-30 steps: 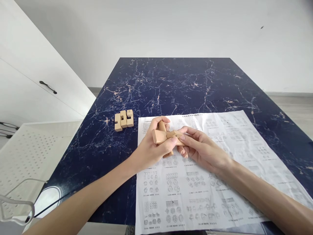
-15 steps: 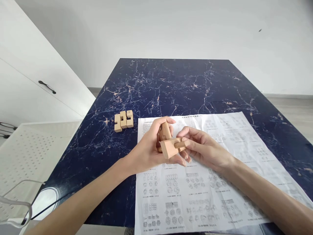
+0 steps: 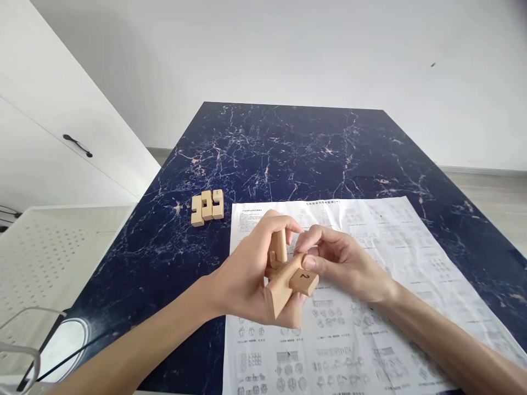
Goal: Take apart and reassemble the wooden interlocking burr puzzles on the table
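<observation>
- Currently both hands hold one wooden puzzle in the air, above the near-left part of the sheet.
- Left hand: fingers curled shut round the puzzle from the left, thumb arched over its top, lower fingers under it.
- Right hand: thumb and forefinger pinched together on the puzzle's right side, just above the marked bar end; remaining fingers curled behind.
- Puzzle make-up: several square-section pale wood bars crossed together.
- Orientation: one bar stands roughly upright between the two thumbs. A second bar has its long axis running diagonally, its low end pointing toward the camera and down-left, its upper end lost in the cluster.
- A third, short end face points toward the camera at lower right.
- Writing on puzzle: that short end face carries a dark handwritten mark resembling "2" or "~"; cannot tell which.
- Blocks: a second group of wooden bars lies flat on the counter, left of the sheet's far corner, well apart from the hands. A small mark shows on its top; not legible.
- Sheet: white printed paper lying flat on the counter, covered with rows of small puzzle diagrams and captions. A heading line runs along its far edge, and a text block sits at the far-left corner; all print too small to read.
- Counter: dark blue marble pattern with pale veins.
- Cabinet: white, with a dark handle, left of the counter.
</observation>
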Action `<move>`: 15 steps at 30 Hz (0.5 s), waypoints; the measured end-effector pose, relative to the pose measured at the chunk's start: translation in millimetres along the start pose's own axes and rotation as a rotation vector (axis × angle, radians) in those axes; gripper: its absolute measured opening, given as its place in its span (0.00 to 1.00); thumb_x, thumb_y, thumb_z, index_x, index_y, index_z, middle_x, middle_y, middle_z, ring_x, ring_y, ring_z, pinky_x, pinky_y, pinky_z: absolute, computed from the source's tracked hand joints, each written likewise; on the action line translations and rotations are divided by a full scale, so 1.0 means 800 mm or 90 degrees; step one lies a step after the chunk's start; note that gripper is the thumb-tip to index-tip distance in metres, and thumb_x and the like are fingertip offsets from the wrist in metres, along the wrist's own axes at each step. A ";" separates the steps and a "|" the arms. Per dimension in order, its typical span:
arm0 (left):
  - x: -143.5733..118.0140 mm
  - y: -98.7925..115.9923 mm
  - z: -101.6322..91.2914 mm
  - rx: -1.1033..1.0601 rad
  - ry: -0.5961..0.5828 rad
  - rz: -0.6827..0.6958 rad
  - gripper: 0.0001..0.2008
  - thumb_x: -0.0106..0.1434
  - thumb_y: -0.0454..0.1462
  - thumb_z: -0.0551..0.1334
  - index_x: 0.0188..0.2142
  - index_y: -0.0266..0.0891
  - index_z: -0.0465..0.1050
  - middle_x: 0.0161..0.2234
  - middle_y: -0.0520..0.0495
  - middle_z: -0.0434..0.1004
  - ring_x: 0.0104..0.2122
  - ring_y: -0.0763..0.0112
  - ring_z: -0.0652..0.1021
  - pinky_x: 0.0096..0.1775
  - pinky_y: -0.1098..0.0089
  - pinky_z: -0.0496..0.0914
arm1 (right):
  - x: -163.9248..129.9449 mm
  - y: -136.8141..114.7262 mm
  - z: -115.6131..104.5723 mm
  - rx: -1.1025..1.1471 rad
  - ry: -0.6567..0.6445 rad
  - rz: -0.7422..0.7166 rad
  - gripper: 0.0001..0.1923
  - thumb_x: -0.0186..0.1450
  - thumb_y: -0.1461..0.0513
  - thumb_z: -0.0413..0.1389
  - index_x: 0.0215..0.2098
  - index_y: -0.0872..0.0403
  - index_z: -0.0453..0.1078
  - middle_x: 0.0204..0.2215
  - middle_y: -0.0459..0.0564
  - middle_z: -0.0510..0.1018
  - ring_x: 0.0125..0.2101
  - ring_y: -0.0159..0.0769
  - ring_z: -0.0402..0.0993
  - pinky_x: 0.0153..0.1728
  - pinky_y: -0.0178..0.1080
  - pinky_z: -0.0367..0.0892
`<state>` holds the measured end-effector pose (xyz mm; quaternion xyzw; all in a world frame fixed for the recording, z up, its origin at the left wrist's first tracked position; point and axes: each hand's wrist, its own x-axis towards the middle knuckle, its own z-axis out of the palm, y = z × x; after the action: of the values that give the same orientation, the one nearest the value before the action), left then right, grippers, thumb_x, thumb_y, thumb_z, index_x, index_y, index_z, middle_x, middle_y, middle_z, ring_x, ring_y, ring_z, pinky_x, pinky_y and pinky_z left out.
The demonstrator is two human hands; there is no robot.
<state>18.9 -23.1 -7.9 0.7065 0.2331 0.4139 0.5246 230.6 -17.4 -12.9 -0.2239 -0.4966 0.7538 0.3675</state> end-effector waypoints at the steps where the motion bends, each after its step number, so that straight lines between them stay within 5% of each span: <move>1: 0.000 -0.001 -0.001 0.025 -0.010 0.020 0.37 0.52 0.27 0.69 0.57 0.51 0.57 0.35 0.56 0.67 0.26 0.71 0.77 0.31 0.63 0.72 | 0.000 0.000 0.002 0.004 0.002 -0.003 0.05 0.73 0.59 0.66 0.43 0.50 0.75 0.35 0.46 0.85 0.30 0.32 0.84 0.31 0.36 0.82; 7: 0.001 -0.005 -0.004 0.076 -0.051 0.077 0.38 0.53 0.27 0.65 0.59 0.51 0.51 0.32 0.58 0.64 0.26 0.70 0.76 0.33 0.62 0.73 | -0.002 0.001 0.005 0.005 0.017 0.001 0.07 0.72 0.59 0.67 0.43 0.51 0.75 0.31 0.44 0.83 0.29 0.33 0.84 0.31 0.37 0.81; 15: 0.013 0.008 -0.010 -0.040 -0.042 -0.045 0.37 0.63 0.38 0.76 0.63 0.54 0.56 0.47 0.50 0.66 0.36 0.70 0.80 0.38 0.65 0.79 | 0.002 0.006 -0.014 0.082 0.019 0.037 0.03 0.74 0.60 0.66 0.45 0.50 0.78 0.31 0.43 0.83 0.27 0.27 0.80 0.31 0.31 0.78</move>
<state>17.5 -12.9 2.5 0.6941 0.2274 0.3787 0.5683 236.0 -11.0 -21.6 -0.2253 -0.4348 0.7912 0.3664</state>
